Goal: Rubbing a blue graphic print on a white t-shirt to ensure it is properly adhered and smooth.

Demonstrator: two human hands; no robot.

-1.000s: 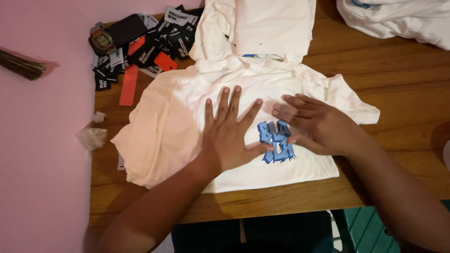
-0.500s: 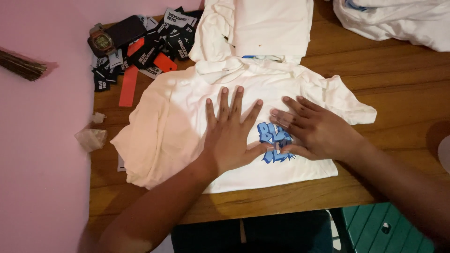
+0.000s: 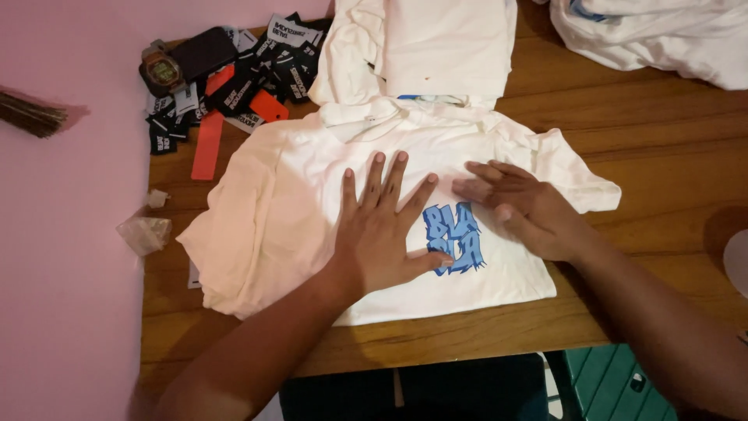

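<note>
Both hands lie flat, fingers spread, gripping nothing — left hand (image 3: 382,234) and right hand (image 3: 526,206) press on a cream T-shirt (image 3: 296,203) spread on the wooden table (image 3: 662,148), flanking its blue graffiti print (image 3: 454,238). Black and orange tags (image 3: 234,86) and a wristwatch (image 3: 161,72) lie at upper left.

1. A single view is given, from a camera worn on the person's head.
2. It looks steeply down and forward onto the wooden desk (image 3: 662,140), from the person's own side of it.
3. It sits close: both forearms enter from the bottom edge, and the white T-shirt (image 3: 296,195) fills the middle.
4. The frame takes in the desk's left edge with pink floor beyond, and its near edge.
</note>
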